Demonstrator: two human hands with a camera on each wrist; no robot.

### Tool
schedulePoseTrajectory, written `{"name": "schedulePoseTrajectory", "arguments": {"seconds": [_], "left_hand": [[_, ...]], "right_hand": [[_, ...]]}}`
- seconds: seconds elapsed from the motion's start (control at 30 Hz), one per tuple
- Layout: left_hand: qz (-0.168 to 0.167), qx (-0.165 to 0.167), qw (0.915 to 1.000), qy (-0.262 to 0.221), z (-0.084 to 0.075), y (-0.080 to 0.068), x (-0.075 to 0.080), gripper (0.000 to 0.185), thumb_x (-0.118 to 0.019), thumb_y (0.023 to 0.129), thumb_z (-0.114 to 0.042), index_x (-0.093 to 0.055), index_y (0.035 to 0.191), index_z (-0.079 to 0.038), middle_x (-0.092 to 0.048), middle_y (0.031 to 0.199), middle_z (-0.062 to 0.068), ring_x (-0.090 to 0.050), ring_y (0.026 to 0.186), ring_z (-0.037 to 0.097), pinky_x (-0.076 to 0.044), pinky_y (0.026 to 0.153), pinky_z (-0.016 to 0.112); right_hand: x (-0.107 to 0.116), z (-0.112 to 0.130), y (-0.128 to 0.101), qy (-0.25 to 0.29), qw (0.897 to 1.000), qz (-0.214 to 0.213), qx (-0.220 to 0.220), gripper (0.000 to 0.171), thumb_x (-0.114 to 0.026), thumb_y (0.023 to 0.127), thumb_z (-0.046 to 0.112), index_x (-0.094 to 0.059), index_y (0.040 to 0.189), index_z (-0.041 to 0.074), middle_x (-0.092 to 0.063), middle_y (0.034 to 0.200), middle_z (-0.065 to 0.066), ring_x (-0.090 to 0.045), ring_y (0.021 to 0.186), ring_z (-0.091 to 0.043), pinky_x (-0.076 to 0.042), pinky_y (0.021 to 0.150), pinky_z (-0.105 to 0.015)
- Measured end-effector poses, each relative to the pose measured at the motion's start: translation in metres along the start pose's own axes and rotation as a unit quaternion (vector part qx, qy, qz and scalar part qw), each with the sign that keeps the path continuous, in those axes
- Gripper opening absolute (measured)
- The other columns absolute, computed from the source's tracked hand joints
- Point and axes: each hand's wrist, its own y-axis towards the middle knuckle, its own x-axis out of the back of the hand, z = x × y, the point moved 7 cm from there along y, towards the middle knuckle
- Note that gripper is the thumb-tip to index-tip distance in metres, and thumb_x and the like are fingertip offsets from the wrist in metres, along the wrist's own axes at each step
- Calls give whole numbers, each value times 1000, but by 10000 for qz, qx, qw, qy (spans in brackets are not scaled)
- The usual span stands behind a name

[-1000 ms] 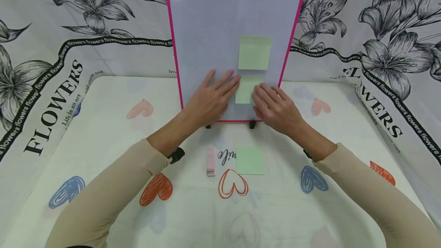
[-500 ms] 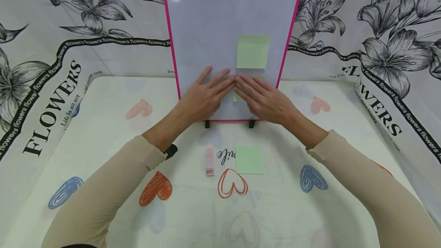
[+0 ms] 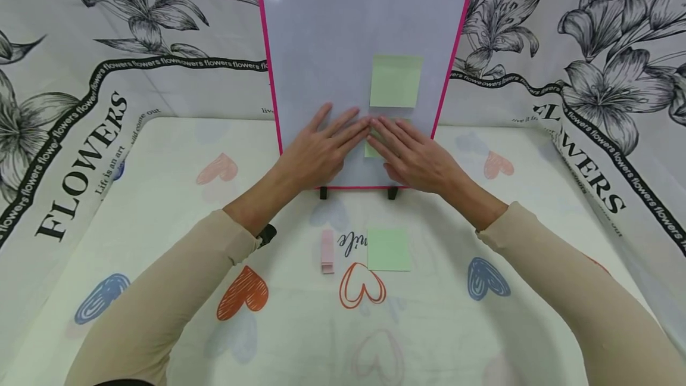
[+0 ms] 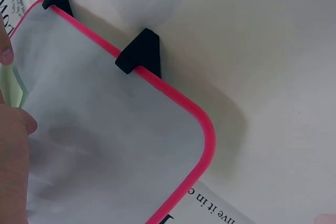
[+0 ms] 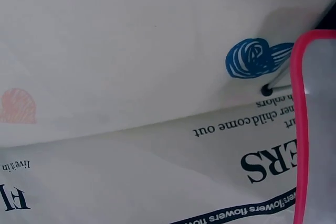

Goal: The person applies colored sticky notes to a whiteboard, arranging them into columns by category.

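The floral backdrop cloth carries the word "FLOWERS" in large black capitals on its left fold, with the smaller line "Life is an art" beside it, and a black ribbon band printed with "flowers" repeated in white. On the right fold the capitals show again, partly cut to "WERS". Near the pink-framed whiteboard small print reads "come out". The heart-patterned bench cover bears a script fragment, "ile", between the pink strip and the green sticky note. The right wrist view shows "child come out" and "ERS" upside down.
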Motion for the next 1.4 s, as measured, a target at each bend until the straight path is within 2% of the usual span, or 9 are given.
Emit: {"name": "schedulePoseTrajectory", "arguments": {"seconds": [0.2,0.6,0.87,1.07,1.4], "left_hand": [[94,-10,9999,49,0,0,-1,61,-49,99,-23,-32,156,-12,-26,164,3,-21,151,25,-10,121,53],[91,5,10000,-13,2,0,0,60,-47,100,-22,-31,157,-10,-26,163,3,-21,151,24,-11,121,53],[6,18,9999,-126,2,1,0,61,-47,99,-20,-32,156,-10,-27,163,3,-22,150,24,-12,120,53],[93,24,9999,-115,1,1,0,62,-47,99,-20,-30,157,-10,-26,164,3,-20,151,24,-10,121,53],[57,54,9999,-144,0,2,1,61,-48,99,-21,-32,156,-10,-27,163,3,-21,151,25,-11,121,53]], "right_hand": [[-1,-2,-2,29,9999,87,-73,68,-58,95,30,-36,152,0,-28,159,-22,-25,148,-34,-20,120,-43],[-2,-13,-18,220,9996,16,-179,64,-52,98,26,-35,151,-5,-34,157,-21,-30,147,-32,-23,120,-42],[5,-22,-34,223,9996,-79,-174,56,-35,103,25,-39,148,-8,-39,153,-23,-36,143,-33,-27,118,-43],[6,-26,-43,396,9988,-183,-226,54,-35,103,24,-42,145,-10,-42,151,-24,-39,141,-35,-28,117,-44],[8,-25,-43,414,9986,-145,-297,55,-34,103,24,-41,146,-10,-41,151,-24,-39,141,-36,-27,118,-43]]}}
